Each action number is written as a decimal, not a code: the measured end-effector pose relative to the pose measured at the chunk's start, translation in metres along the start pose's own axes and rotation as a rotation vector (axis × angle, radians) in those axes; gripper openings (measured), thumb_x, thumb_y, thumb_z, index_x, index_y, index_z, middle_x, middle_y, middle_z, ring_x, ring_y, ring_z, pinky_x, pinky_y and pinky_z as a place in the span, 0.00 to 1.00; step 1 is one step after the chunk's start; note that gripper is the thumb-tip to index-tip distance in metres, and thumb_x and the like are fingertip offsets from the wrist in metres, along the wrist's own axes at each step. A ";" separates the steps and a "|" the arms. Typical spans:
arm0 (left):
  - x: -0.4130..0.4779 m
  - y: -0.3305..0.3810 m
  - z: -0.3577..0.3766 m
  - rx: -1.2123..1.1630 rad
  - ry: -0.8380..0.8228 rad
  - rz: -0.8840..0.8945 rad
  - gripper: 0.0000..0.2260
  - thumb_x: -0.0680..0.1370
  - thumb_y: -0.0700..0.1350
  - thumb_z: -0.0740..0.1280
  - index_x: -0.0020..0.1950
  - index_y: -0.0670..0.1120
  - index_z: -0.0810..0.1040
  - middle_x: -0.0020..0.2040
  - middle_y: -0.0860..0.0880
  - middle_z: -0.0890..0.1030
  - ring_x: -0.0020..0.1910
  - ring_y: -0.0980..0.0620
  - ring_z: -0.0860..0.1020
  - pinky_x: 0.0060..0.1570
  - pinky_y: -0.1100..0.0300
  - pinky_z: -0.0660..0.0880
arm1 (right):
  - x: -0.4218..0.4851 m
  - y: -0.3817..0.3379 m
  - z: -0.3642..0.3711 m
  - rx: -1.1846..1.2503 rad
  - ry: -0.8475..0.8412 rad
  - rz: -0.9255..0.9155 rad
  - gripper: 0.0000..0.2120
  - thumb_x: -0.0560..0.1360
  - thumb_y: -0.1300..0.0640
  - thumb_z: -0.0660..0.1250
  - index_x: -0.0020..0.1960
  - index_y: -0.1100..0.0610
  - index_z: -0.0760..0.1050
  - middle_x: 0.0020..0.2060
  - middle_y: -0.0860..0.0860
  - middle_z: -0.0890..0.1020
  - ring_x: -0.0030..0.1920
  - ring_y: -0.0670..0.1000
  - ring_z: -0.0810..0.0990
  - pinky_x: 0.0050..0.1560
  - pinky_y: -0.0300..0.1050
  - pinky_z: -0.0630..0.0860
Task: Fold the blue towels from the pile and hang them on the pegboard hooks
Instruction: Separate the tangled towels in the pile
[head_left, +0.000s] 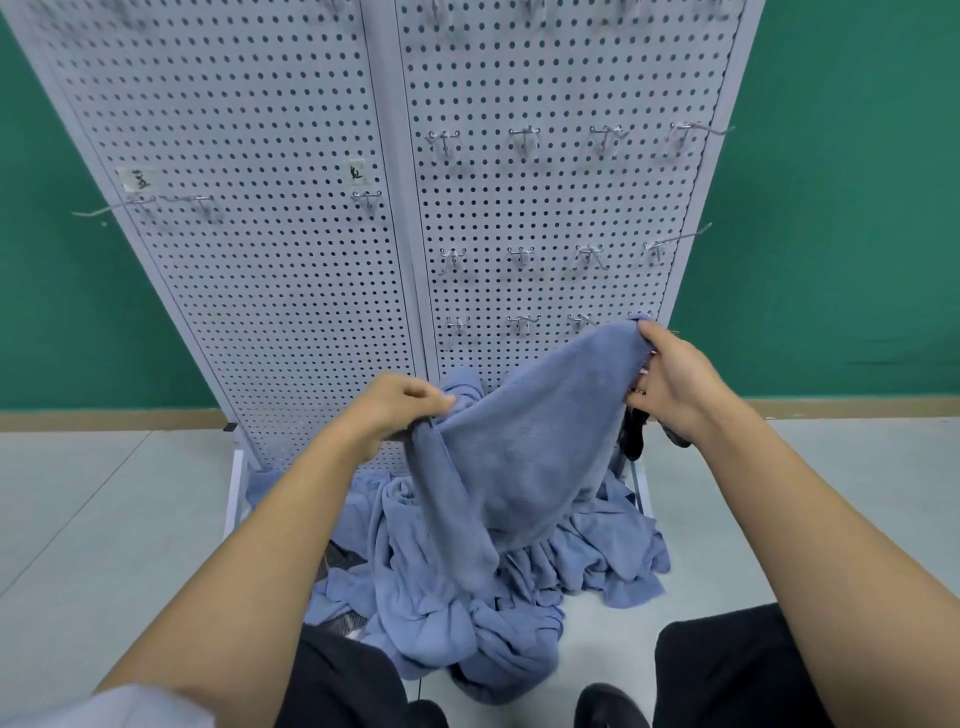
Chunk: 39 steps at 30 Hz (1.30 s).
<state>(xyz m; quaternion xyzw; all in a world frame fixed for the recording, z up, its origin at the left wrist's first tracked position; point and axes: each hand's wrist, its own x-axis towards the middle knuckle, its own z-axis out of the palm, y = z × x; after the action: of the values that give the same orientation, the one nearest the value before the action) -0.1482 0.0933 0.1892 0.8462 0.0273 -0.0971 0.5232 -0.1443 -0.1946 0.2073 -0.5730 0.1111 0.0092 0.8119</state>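
Looking down from the head camera, the person is lifting one blue towel (519, 441) off the pile (493, 587), which is lying heaped on the floor (104, 519) at the foot of the pegboard (260, 234). The towel is being held at two points along its top edge, seemingly so that it is hanging open and an edge can be found for the first fold. Its lower end is trailing onto the heap, not yet free.

The left hand (400, 408) is gripping a bunched part of the edge, fingers curled tight round the cloth, with the forearm reaching forward from the lower left. The right hand (670, 384) is sitting higher and further forward, thumb and fingers pinching a corner, the back of the hand facing the camera. Holding the right side higher is making the fabric slope down to the left.

The hooks (524, 137) in plain view on the board are standing bare, so nothing is hanging yet, and folding is, I judge, only beginning. Something dark is showing below the right hand; what it is cannot be told.
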 end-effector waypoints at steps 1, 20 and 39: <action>0.000 0.001 0.000 -0.096 0.035 -0.002 0.06 0.76 0.44 0.71 0.43 0.42 0.82 0.41 0.48 0.81 0.40 0.52 0.76 0.43 0.60 0.74 | 0.000 0.000 -0.001 -0.023 0.021 0.007 0.06 0.81 0.53 0.59 0.53 0.52 0.74 0.43 0.48 0.80 0.40 0.47 0.80 0.39 0.44 0.76; 0.010 -0.006 -0.038 -0.918 0.283 -0.025 0.07 0.81 0.45 0.62 0.49 0.44 0.77 0.43 0.50 0.82 0.42 0.54 0.79 0.42 0.58 0.76 | -0.005 0.003 -0.010 -0.080 -0.379 0.113 0.04 0.73 0.66 0.65 0.47 0.65 0.78 0.43 0.57 0.84 0.44 0.50 0.83 0.43 0.39 0.80; 0.004 -0.006 -0.046 -0.857 0.301 -0.046 0.02 0.78 0.41 0.67 0.45 0.45 0.75 0.41 0.48 0.79 0.41 0.52 0.77 0.43 0.59 0.76 | -0.002 0.006 -0.009 -0.312 -0.062 0.001 0.04 0.78 0.60 0.66 0.46 0.55 0.78 0.37 0.49 0.82 0.34 0.45 0.80 0.40 0.40 0.80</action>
<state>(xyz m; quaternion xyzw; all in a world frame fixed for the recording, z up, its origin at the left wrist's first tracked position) -0.1393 0.1370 0.2030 0.5571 0.1596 0.0355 0.8142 -0.1486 -0.2013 0.1993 -0.6915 0.0835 0.0443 0.7162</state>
